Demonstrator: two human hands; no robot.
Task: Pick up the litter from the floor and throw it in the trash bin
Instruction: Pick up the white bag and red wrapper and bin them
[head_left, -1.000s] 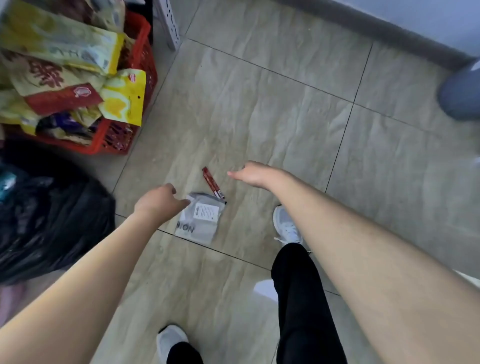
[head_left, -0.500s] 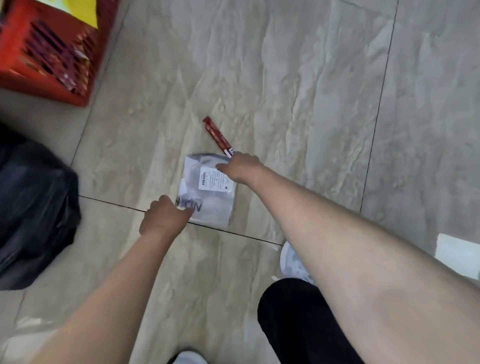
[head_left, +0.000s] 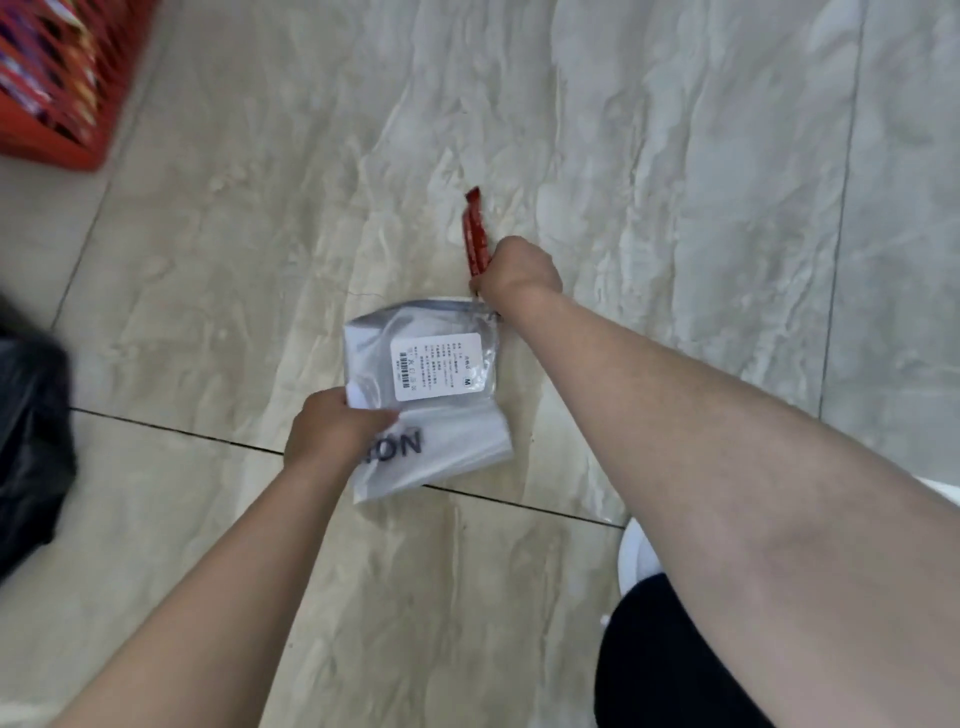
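Note:
A grey plastic mailer bag (head_left: 439, 426) with a white label and dark letters lies on the tiled floor in the middle of the view. My left hand (head_left: 332, 428) grips its left edge, thumb on top. A thin red wrapper stick (head_left: 475, 236) points away from me just beyond the bag. My right hand (head_left: 519, 270) is closed around the wrapper's near end. The trash bin itself is not clearly in view.
A red plastic basket (head_left: 57, 88) stands at the top left. A black plastic bag (head_left: 31, 441) sits at the left edge. My white shoe (head_left: 636, 556) and black trouser leg (head_left: 670, 654) are at the lower right. Beige marble tiles (head_left: 675, 130) stretch ahead.
Both hands dropped to the floor. The left hand took hold of the grey bag's edge, and the right hand closed on the red wrapper. The view came closer to the floor.

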